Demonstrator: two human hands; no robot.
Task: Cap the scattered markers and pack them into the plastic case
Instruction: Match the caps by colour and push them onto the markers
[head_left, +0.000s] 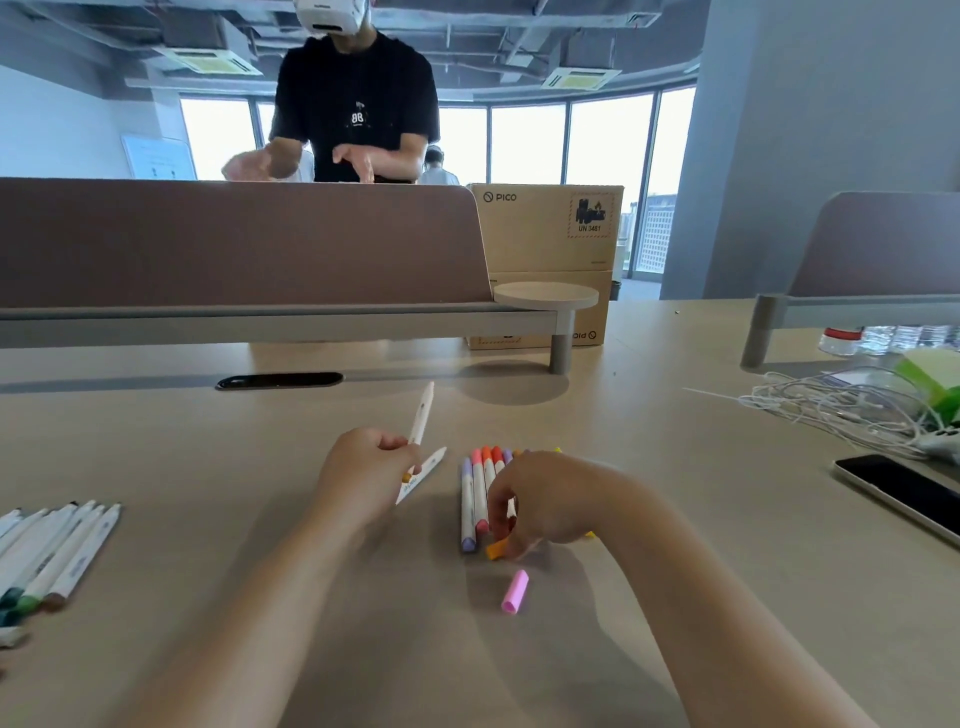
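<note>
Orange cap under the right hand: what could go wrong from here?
1. The right hand pinches the orange cap right against the capped row; lifting it could knock those markers apart.
2. The pink cap lies loose nearby and could roll if brushed.
3. The left hand grips its marker near one end, so capping may wobble.

A smooth, matt beige desk (675, 441) is filling the view. Near its middle, markers (475, 499) with smooth white plastic barrels are lying beside a pink cap (515, 592) of matt plastic. At the desk's right edge a phone (904, 496) is showing glossy black glass. Along its far side a cloth-looking divider (234, 244) and a cardboard box (540, 228) are standing.
</note>
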